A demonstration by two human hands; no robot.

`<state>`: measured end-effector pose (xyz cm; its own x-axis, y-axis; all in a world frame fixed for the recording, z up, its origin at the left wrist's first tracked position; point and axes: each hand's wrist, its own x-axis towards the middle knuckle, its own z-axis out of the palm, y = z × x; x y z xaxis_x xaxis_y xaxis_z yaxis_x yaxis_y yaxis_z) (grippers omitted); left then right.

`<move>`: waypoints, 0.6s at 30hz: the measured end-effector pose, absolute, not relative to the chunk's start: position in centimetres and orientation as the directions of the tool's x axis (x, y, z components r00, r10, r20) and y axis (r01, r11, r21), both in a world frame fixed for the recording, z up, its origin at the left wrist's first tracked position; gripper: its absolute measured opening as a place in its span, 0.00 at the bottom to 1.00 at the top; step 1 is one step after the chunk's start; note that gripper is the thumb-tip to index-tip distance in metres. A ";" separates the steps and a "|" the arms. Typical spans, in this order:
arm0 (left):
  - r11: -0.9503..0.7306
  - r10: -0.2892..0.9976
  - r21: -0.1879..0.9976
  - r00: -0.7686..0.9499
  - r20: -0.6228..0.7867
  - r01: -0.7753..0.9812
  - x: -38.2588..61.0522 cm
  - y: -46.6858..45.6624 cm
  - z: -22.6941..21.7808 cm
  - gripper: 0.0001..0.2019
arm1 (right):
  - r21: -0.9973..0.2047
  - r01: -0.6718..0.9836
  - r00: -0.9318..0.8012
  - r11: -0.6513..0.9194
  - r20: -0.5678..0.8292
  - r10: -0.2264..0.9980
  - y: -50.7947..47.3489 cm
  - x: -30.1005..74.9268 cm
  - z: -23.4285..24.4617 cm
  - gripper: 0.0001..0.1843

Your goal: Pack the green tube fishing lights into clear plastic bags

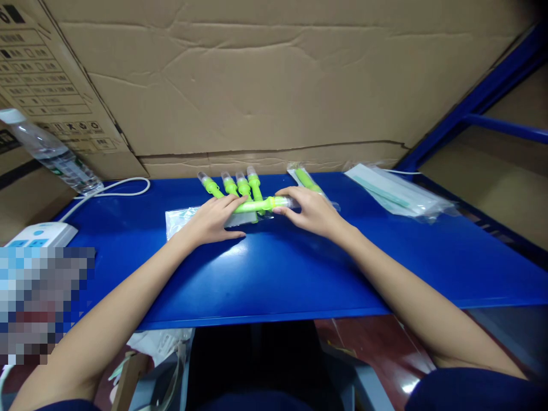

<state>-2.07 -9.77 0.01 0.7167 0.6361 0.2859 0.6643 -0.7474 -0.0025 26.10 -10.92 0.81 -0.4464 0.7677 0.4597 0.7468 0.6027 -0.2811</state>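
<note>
A: Where's the grn stick [252, 206], clock ctr'd on it?
B: Mid blue bench [278, 274], crosswise betw. hands. R hand [314, 211]: thumb + fingers pinched on its clear end. L hand [218, 217]: fingers laid over opp. end, thumb spread wide.
A: Anything in the way?
B: 4 similar sticks [230, 182], 11 to 12 o'clock, just behind. Sleeved stick [306, 178] at 1, lower part hid by R hand. Flat packet [177, 221] near 9, partly under L hand. Lg clear packet [389, 191] at 3, well apart. Water bottle [64, 160] betw. 9 & 10, tilted; cable [128, 181] loops by its base. Pwr strip [47, 234] approx. 9.
A: Labels?
B: Carton [47, 91] at 10: printed table, handling symbols incl. recycling mark; text too sm. to read. Bottle label grn, illegible.
</note>
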 end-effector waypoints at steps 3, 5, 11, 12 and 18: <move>-0.757 0.618 -0.014 0.724 0.307 0.653 -2.1 -9.7 -0.1 0.37 | -0.377 0.751 -0.375 0.542 0.432 0.820 -11.1 25.8 0.8 0.16; -0.762 0.606 -0.037 0.733 0.309 0.646 -2.2 -9.6 -0.2 0.36 | -0.426 0.746 -0.346 0.512 0.408 0.845 -11.2 25.6 0.9 0.16; -0.749 0.620 -0.075 0.736 0.273 0.658 -2.1 -9.7 0.0 0.37 | -0.569 0.687 -0.287 0.451 0.358 0.889 -11.1 25.4 0.9 0.17; -0.744 0.625 -0.069 0.729 0.278 0.664 -2.1 -9.8 0.0 0.37 | -0.588 0.672 -0.289 0.450 0.352 0.890 -11.1 25.5 0.8 0.17; -0.716 0.667 -0.020 0.691 0.279 0.698 -2.0 -9.9 0.1 0.35 | -0.615 0.562 -0.458 0.553 0.326 0.827 -10.8 25.8 0.3 0.17</move>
